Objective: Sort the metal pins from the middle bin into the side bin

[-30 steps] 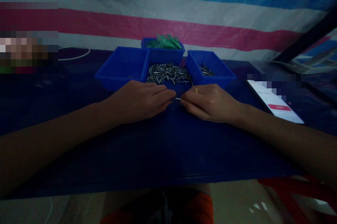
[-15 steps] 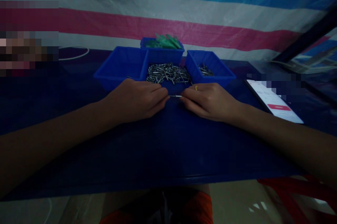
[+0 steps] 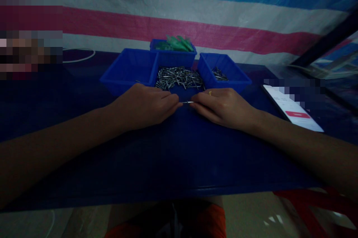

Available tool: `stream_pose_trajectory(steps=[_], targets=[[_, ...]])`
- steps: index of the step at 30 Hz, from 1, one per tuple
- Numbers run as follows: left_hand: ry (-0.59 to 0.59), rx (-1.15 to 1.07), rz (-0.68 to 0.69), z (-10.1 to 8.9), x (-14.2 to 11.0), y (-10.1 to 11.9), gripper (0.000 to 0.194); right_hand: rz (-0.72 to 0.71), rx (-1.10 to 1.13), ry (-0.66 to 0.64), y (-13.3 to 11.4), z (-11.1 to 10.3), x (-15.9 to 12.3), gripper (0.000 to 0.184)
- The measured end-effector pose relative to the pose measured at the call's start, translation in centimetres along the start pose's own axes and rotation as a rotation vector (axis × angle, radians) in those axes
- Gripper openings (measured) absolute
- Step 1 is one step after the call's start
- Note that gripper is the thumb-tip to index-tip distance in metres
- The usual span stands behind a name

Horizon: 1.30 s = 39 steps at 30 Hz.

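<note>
Pin [image 3: 188, 102] of thin metal, held level between two hands over the middle of a dark blue worktop [image 3: 179, 159]: the left hand [image 3: 151, 104] pinches one end, the right hand [image 3: 222, 105] the other. Beyond, a heap of metal pins [image 3: 179, 77] sits between two blue trays [image 3: 131, 63]; a third tray [image 3: 177, 59], toward the far edge, holds green packets [image 3: 177, 43].

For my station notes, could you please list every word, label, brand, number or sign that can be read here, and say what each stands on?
No text can be read.
Phone screen: faint marks, too small and blurred to read; pixelation hides some of that area.
Red patch on that screen: a pale mark, too blurred to read.
Blue boxes and striped sheet: no lettering visible.
</note>
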<state>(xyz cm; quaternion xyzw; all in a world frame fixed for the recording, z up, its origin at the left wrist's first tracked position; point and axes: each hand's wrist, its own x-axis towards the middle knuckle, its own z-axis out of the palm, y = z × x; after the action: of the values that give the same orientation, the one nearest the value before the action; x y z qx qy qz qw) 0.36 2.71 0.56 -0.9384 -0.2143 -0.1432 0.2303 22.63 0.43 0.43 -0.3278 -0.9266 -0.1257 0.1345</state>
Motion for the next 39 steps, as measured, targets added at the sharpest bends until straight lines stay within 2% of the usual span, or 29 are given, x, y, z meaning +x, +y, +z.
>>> stream_pose_trajectory(steps=[14,29,33,39], targets=[[-0.024,0.017,-0.018,0.23,-0.1,-0.06,0.04,0.002,0.019,-0.015,0.02,-0.01,-0.01,0.037],[0.16,0.045,0.126,0.21,-0.11,-0.16,0.028,-0.068,0.0,-0.046,0.32,0.09,-0.12,0.029],[0.134,0.051,0.117,0.31,-0.2,-0.21,0.026,-0.066,0.005,-0.042,0.3,0.09,-0.09,0.029],[0.021,0.001,0.063,0.22,-0.18,-0.17,0.031,-0.065,-0.003,-0.036,0.23,0.05,-0.07,0.033]])
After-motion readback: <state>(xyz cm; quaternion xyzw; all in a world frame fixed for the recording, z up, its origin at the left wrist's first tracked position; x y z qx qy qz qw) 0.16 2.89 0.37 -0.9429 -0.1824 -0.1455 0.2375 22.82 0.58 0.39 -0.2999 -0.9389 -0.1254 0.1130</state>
